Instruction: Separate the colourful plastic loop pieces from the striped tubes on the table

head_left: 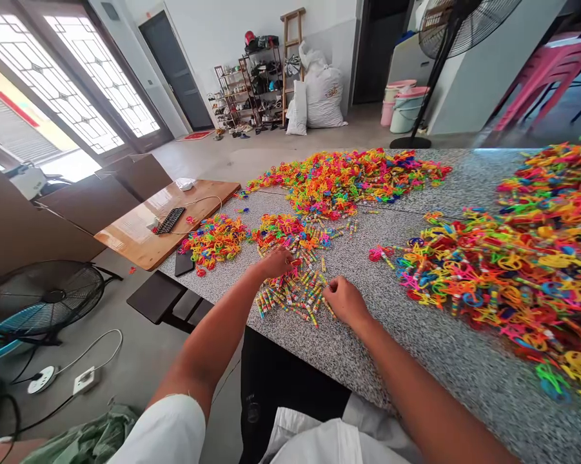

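Honestly, I cannot tell whether either grip holds anything: the left hand [276, 263] hides some striped tubes [290, 299], the right hand [347, 300] curls narrowly at their right edge.

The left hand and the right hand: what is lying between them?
In the head view, many small yellow-patterned sticks lie loosely spread on the speckled table between left hand and right hand.
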Demonstrator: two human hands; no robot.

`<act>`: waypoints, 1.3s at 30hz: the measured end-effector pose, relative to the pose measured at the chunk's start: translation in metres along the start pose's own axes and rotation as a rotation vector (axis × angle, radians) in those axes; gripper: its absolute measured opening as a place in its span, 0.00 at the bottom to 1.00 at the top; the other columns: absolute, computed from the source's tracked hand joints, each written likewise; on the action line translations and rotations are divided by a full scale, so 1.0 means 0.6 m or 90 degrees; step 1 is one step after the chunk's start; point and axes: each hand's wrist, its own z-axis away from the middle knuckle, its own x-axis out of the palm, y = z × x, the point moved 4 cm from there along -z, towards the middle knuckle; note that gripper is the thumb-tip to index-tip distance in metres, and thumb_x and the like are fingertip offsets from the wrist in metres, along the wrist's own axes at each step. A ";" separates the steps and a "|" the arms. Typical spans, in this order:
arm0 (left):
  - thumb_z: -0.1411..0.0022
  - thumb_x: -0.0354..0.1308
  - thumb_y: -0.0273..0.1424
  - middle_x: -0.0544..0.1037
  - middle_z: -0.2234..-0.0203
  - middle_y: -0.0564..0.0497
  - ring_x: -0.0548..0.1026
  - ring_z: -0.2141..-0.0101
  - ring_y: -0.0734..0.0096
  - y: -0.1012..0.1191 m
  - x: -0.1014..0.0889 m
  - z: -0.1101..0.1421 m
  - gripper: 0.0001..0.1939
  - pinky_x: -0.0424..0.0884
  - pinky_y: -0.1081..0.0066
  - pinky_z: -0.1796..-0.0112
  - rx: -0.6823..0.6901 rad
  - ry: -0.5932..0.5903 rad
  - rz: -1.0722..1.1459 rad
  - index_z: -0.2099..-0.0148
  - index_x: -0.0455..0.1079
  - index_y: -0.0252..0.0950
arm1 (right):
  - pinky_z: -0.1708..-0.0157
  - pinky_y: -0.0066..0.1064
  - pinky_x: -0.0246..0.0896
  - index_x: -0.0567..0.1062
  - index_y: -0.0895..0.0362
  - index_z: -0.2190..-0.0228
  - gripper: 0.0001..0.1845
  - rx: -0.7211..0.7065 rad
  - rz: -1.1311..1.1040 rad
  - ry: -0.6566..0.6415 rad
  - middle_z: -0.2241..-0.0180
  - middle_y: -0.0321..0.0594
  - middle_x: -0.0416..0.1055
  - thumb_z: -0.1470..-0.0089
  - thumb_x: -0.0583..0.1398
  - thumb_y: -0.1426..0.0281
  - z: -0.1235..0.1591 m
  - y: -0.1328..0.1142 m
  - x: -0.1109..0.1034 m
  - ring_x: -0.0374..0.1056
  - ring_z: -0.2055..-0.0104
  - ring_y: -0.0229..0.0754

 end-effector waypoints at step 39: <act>0.47 0.70 0.40 0.74 0.71 0.55 0.71 0.74 0.78 0.247 0.037 0.074 0.27 0.64 0.76 0.72 -0.068 0.005 0.921 0.49 0.67 0.37 | 0.78 0.28 0.62 0.74 0.51 0.60 0.16 -0.002 -0.929 -0.085 0.71 0.32 0.71 0.50 0.68 0.59 0.070 0.005 -0.047 0.63 0.76 0.35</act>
